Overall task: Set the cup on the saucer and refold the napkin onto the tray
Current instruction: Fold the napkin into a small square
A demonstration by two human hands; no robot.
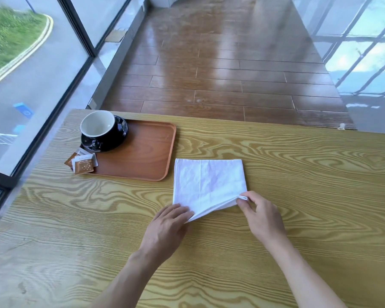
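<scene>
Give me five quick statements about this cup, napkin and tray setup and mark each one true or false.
1. The cup sits on the saucer. True.
2. The napkin lies on the tray. False: it lies on the table, to the right of the tray.
3. Both hands are on the napkin's near edge. True: the left hand is at the left corner, the right hand pinches the right corner.
4. The cup is full of coffee. False: its inside looks empty.
5. The packets sit at the tray's far right corner. False: they overlap its near left edge.
</scene>
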